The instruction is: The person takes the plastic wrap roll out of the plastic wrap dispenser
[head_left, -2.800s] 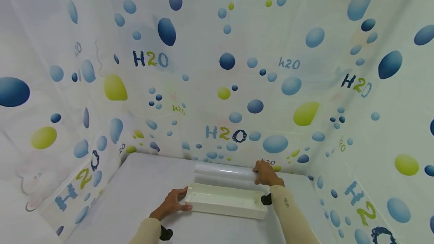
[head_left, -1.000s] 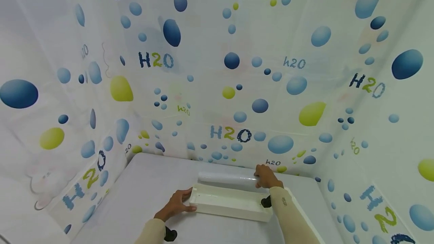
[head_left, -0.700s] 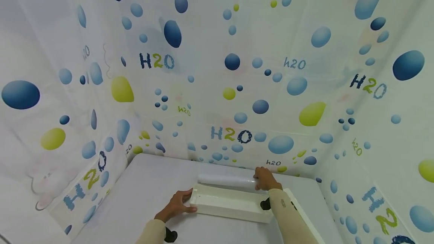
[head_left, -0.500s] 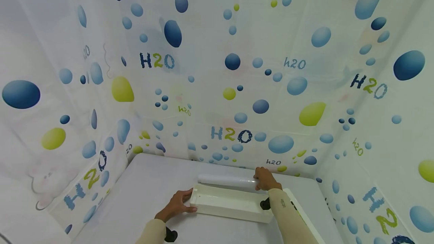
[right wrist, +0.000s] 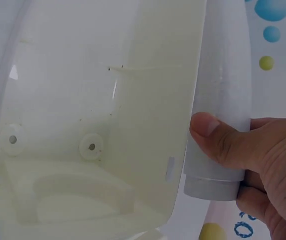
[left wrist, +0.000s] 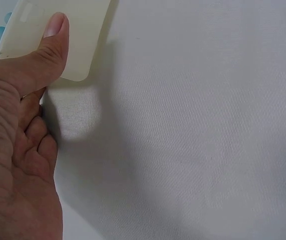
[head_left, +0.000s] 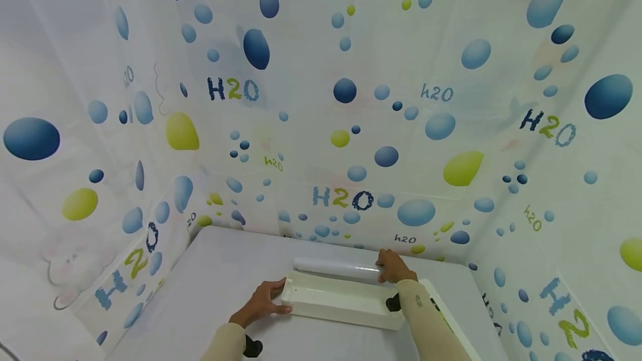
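Note:
A long cream plastic box (head_left: 341, 299) with an open top lies across the white surface. My left hand (head_left: 263, 301) grips its left end; in the left wrist view the thumb lies along the wall of the box (left wrist: 85, 50). Just behind the box is a whitish, shiny roll of what looks like plastic film (head_left: 333, 267). My right hand (head_left: 393, 266) holds the right end of this roll. In the right wrist view its thumb presses the roll (right wrist: 223, 85) near the protruding grey core end (right wrist: 210, 188), beside the box wall. Some fingers are hidden behind the roll.
A long cream strip-like piece (head_left: 448, 319) lies to the right, partly covered by the right sleeve (head_left: 426, 316). White curtains (head_left: 341, 110) printed with bubbles and H2O lettering enclose the back and sides of the white-covered table (head_left: 241, 261).
The roll looks narrower and sits closer to the box than 2.8 seconds ago. The view has shifted slightly, and the cream strip now shows beside the right sleeve. Both hands keep their holds.

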The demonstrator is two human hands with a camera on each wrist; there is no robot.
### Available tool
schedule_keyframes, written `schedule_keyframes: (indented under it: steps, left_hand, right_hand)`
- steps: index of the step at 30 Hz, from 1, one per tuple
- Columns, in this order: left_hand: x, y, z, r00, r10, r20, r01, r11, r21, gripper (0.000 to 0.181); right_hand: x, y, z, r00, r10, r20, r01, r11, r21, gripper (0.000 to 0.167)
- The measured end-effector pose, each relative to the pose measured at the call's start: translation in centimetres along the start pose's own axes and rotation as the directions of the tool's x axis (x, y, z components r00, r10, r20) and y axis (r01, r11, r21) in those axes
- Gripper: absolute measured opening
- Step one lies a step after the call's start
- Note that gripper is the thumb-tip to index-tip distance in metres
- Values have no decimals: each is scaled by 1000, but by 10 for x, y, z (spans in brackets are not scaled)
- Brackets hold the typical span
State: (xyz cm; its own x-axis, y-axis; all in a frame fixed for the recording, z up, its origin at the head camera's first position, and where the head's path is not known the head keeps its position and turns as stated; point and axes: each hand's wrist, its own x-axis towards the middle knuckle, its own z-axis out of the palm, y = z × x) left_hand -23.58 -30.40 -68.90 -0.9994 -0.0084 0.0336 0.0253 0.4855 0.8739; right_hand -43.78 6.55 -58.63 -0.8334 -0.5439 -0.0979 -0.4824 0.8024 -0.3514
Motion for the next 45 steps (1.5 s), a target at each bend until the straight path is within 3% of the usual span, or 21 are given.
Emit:
schedule_keyframes:
  steps: [7,14,25,35,39,45]
  left_hand:
    - [-4,5,-2,998,63,19,-64,996,63,94]
    - [0,4,-2,1000,-2,13,2,1000,2,96]
    - [0,2,-3,1000,20,15,-20,1000,14,98]
    - [-2,5,-4,999,33,16,-32,999,-8,97]
    - [-4,11,-4,1000,30,7,-30,999,30,96]
    - [-7,20,-4,998,67,8,-67,995,70,93]
  right_hand:
    - [-1,-2,1,999,27,25,-27,1000,-6,48]
    - [-1,1,7,999,39,19,-39,999,16,47]
    - [-1,6,17,1000,-5,-14,5,1000,10,44]
    - [-3,5,19,1000,-27,5,27,999,41,41]
    - [7,24,32,995,-93,-22,93,995,19,39]
    - [5,23,33,999,-49,-1,49,996,76,40]
